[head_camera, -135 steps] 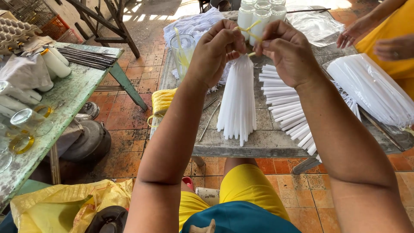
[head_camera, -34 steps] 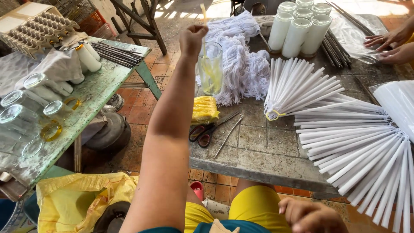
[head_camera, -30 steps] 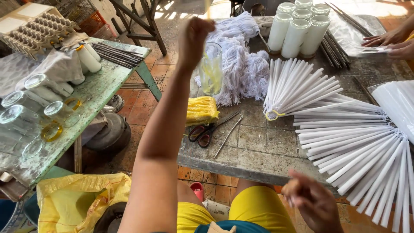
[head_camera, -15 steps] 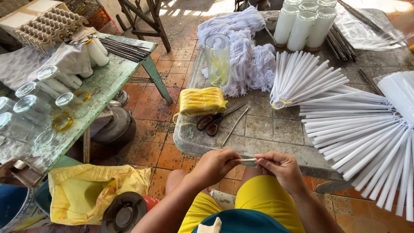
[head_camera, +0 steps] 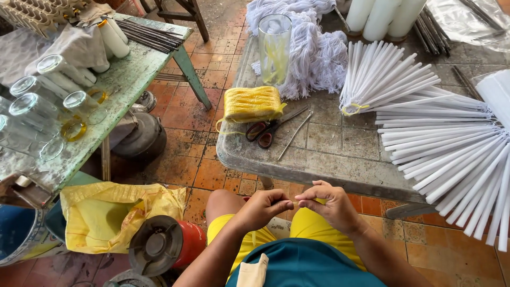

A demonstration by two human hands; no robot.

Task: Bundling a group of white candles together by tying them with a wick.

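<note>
Nearest me, low over my lap, my left hand [head_camera: 263,208] and right hand [head_camera: 332,204] meet fingertip to fingertip, both grips pressed together on a short yellow strand [head_camera: 303,201] stretched between them; it's mostly hidden by the fingers, so I can't tell if it's knotted. It sits below the front edge of the stone worktop [head_camera: 324,159], well apart from everything on top. Risk as I judge it: the strand is thin and held only by fingertip pinch, so a slip on either side would drop it onto my lap or the tiled floor. Just past the edge lie scissors [head_camera: 268,130] and a thin rod [head_camera: 295,135], with a yellow string bundle [head_camera: 252,103] beside them; its loose tail hangs over the edge and could snag an arm reaching up. Right of that, white candles [head_camera: 446,138] fan out near the rim and could roll if bumped. Farther back: a tall glass [head_camera: 274,48] against a white wick pile [head_camera: 319,53], tippy. Left, a green worktop [head_camera: 133,79] carries glass jars [head_camera: 37,101].
</note>
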